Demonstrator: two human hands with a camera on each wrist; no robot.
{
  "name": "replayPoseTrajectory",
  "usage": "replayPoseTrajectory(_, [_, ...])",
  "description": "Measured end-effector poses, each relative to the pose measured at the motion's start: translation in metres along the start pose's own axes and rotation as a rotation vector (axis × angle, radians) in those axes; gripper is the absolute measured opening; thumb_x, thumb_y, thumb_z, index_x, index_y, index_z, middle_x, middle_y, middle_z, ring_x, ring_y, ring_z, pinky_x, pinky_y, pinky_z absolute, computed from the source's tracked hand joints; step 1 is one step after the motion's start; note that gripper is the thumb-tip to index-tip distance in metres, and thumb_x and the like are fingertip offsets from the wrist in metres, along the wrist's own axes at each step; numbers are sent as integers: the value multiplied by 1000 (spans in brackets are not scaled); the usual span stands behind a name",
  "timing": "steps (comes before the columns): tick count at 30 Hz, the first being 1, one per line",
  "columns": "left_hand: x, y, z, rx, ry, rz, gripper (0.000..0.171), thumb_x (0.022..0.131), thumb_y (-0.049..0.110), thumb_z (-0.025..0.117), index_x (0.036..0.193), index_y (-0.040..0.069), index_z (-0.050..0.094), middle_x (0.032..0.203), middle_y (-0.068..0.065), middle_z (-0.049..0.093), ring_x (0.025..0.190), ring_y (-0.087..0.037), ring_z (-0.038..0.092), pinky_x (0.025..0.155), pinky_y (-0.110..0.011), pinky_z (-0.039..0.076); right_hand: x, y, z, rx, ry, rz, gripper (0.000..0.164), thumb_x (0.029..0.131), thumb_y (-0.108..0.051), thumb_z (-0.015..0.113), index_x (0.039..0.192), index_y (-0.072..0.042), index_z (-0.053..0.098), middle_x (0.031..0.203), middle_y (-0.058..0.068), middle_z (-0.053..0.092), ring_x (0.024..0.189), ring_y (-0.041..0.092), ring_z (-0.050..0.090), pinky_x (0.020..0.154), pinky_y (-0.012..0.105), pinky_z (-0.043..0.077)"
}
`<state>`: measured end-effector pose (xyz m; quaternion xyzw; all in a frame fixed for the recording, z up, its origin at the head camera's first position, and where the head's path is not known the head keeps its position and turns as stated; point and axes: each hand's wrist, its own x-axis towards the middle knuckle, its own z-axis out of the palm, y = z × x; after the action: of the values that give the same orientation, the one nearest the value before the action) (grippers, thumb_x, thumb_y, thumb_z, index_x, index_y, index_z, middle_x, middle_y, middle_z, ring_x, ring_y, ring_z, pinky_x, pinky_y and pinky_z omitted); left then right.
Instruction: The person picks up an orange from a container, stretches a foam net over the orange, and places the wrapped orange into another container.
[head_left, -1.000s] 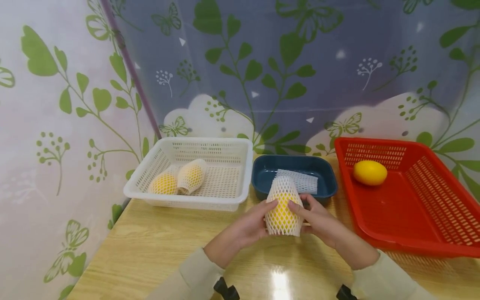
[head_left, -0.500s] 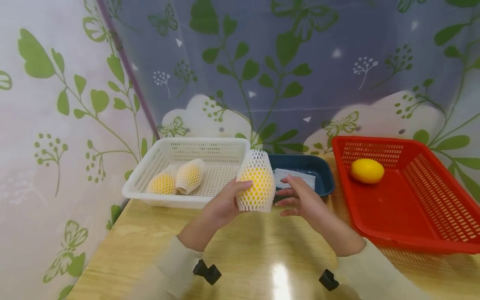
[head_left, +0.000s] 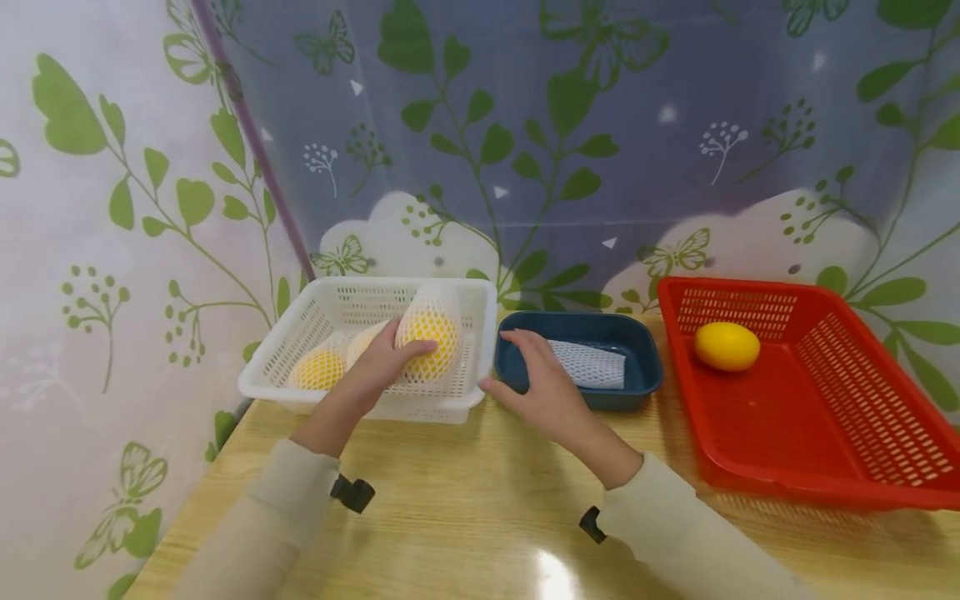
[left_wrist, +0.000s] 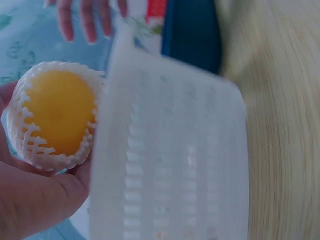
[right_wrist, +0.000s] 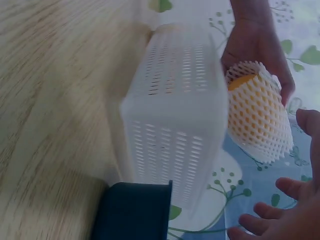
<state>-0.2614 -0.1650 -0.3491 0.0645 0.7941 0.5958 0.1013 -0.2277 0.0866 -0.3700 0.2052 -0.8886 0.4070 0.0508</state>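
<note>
The head view is looking forward and down from before the white basket [head_left: 420,409], the left wrist view is facing its wall up close, and the right is showing its corner from farther off, both wrists sharing the netted fruit [right_wrist: 257,117] above its rim.

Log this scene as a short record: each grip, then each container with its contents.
Left grip: holds a netted fruit over the white basket
Right grip: holds nothing, near the left end of the blue tray
White basket: two other netted fruits, one partly hidden
Blue tray: flat white netting
Red basket: one bare yellow fruit
</note>
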Motion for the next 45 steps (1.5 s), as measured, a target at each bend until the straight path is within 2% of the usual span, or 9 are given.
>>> replayPoseTrajectory(6, [14, -9, -8, 306, 40, -35, 81, 87, 40, 69, 150, 14, 25, 133, -15, 51, 114, -32, 54, 94, -46, 46, 16, 2, 25, -203, -19, -42, 83, 87, -60, 61, 150, -12, 34, 157, 15, 24, 143, 37, 25, 108, 63, 27])
replayPoseTrajectory(10, [22, -20, -11, 481, 36, -34, 90, 85, 43, 70, 152, 9, 21, 146, -21, 41, 128, -40, 44, 102, -55, 39, 25, 4, 37, -312, -65, -47, 90, 86, -67, 57, 151, -9, 32, 157, 16, 24, 146, 34, 17, 113, 58, 22])
replayPoseTrajectory(14, [27, -30, -14, 584, 28, -24, 91, 84, 42, 71, 151, 6, 22, 149, -24, 36, 131, -44, 39, 104, -58, 37, 31, 5, 43, -394, -110, -59, 95, 86, -69, 54, 150, -3, 32, 156, 17, 26, 146, 32, 19, 116, 49, 22])
replayPoseTrajectory(19, [30, -32, -18, 703, 6, 8, 87, 81, 38, 71, 148, 2, 29, 144, -24, 42, 126, -43, 45, 101, -57, 39, 34, -1, 40, -447, -193, -34, 97, 87, -71, 51, 149, 1, 32, 157, 17, 25, 146, 28, 20, 117, 43, 21])
replayPoseTrajectory(23, [33, -32, -22, 799, -25, 27, 82, 80, 32, 72, 145, 0, 33, 139, -25, 47, 122, -42, 49, 98, -56, 41, 35, -5, 38, -451, -211, -27, 98, 86, -71, 51, 149, 2, 30, 157, 18, 25, 146, 27, 21, 118, 42, 20])
replayPoseTrajectory(30, [40, -35, -21, 929, -157, 62, 75, 81, 23, 74, 142, -1, 37, 133, -28, 49, 119, -44, 50, 97, -54, 43, 36, -4, 39, -475, -195, -42, 98, 86, -71, 52, 148, 3, 32, 156, 19, 27, 145, 28, 23, 117, 42, 22])
replayPoseTrajectory(34, [41, -41, -19, 963, -195, 81, 76, 81, 26, 75, 141, -2, 38, 133, -31, 48, 122, -45, 48, 101, -54, 40, 35, -5, 40, -478, -202, -44, 98, 86, -71, 51, 147, 3, 34, 155, 18, 28, 145, 28, 24, 117, 42, 22])
replayPoseTrajectory(39, [43, -44, -14, 966, -164, 73, 78, 86, 45, 68, 142, -1, 38, 134, -29, 48, 122, -44, 48, 102, -55, 40, 34, -6, 40, -510, -209, -35, 99, 86, -74, 48, 148, 1, 34, 156, 16, 29, 145, 28, 22, 117, 48, 19])
replayPoseTrajectory(45, [48, -42, -9, 978, -39, 112, 71, 95, 55, 51, 140, 2, 42, 134, -27, 49, 121, -43, 50, 98, -56, 42, 33, -4, 39, -531, -190, -35, 98, 86, -75, 47, 148, 0, 35, 155, 17, 29, 145, 30, 21, 117, 50, 17])
